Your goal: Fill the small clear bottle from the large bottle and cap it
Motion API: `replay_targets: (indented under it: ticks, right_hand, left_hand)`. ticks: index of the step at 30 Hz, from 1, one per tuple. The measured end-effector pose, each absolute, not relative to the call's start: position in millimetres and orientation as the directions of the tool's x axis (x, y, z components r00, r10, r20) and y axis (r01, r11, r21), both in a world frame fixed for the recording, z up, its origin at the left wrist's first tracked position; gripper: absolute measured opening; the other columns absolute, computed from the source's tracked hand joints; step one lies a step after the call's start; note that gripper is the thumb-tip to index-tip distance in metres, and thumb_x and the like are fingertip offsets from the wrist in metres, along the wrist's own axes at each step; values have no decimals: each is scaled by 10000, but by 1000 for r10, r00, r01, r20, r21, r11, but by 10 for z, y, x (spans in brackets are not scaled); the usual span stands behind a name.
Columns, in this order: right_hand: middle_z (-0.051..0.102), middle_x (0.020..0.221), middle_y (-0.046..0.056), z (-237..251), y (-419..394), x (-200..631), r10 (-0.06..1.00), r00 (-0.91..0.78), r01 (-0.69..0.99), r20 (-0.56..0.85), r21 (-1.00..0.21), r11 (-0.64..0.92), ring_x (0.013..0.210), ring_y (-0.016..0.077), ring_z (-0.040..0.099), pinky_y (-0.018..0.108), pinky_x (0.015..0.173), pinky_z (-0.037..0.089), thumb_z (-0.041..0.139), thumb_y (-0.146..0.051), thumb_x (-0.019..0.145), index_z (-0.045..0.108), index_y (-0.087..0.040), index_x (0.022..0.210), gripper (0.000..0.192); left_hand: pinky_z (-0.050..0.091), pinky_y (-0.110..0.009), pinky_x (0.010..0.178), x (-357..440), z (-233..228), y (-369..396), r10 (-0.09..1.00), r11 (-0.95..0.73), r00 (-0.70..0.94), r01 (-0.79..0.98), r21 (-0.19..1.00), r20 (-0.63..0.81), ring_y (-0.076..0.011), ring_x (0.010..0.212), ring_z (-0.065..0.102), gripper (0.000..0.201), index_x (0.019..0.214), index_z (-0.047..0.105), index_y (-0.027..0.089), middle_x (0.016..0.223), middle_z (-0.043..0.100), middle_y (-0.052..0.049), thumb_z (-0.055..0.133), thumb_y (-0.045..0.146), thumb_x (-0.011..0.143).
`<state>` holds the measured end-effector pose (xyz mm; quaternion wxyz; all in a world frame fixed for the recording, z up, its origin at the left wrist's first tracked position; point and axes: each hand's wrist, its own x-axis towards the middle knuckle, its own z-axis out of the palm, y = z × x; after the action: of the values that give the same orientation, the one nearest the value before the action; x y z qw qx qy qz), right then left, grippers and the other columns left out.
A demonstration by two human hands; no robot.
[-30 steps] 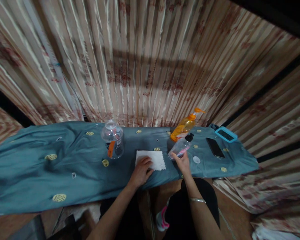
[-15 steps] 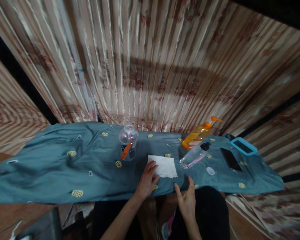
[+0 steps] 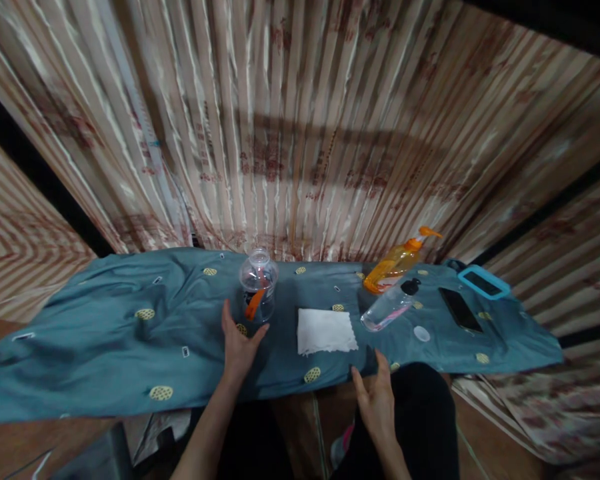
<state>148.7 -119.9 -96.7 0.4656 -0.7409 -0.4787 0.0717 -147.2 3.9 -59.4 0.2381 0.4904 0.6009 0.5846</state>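
Note:
My left hand [image 3: 239,343] is open, fingers spread, just below a clear plastic bottle with an orange strap [image 3: 258,291] that stands on the blue cloth [image 3: 105,333]. My right hand [image 3: 375,397] hovers open at the near edge of the cloth and holds nothing. Between the hands lies a white folded tissue [image 3: 326,331]. A small clear spray bottle with a black cap [image 3: 389,306] lies tilted to the right of the tissue. Behind it leans an orange pump bottle [image 3: 397,261].
A black phone [image 3: 460,309] and a device in a light-blue case [image 3: 483,282] lie at the cloth's right end. A small round white lid [image 3: 421,333] sits near the spray bottle. Striped curtains [image 3: 300,133] hang close behind the table.
My right hand let go of the spray bottle and drew back to the near edge. My left hand left the tissue and moved left toward the clear bottle.

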Motion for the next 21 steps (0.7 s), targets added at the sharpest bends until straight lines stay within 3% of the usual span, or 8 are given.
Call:
replay_targets:
  ticks: [2,3,6,9,21]
  right_hand:
    - [501,1509,294,-1009,-1202,1448,788,502,669,357,-738,-92,1449,413,454,604,1200,361,496,-711,911,463,-41,1451,860]
    - [499,1516,286,-1033,-1209,1433,792,491,679,363,-729,-87,1459,405,445,604,1204,358,495,-688,925,460,-51,1456,830]
    - [501,1522,273,-1098,-1251,1404,794,464,705,394,-706,-61,1471,383,436,600,1203,364,491,-639,954,458,-67,1462,766]
    - [504,1522,267,-1108,-1305,1410,791,455,716,410,-696,-51,1462,369,453,594,1191,384,499,-619,959,467,-83,1458,733]
    - [510,1493,262,-524,-1099,2331,639,662,635,392,-746,-201,1424,396,472,601,1201,335,538,-751,804,460,-117,1431,895]
  left_hand:
    - [253,-546,1304,-1421,-532,250,881,-163,-397,255,953,257,-367,1587,278,1221,1585,227,228,1669,321,-184,927,367,594]
    - [288,-545,1289,-1390,-515,336,891,-157,-385,234,960,240,-367,1565,328,1219,1574,246,234,1638,377,-178,939,345,576]
    - [408,-550,1214,-1305,-512,478,919,-86,-356,237,968,169,-353,1420,531,1042,1482,395,243,1464,572,-137,929,318,590]
    - [475,-540,1147,-1208,-548,459,928,-32,-353,250,968,121,-334,1300,622,901,1380,488,238,1323,653,-102,915,328,592]
    - [553,-523,988,-986,-486,66,964,-72,-221,308,949,145,-336,1109,701,748,1192,542,212,1138,706,-88,857,484,570]
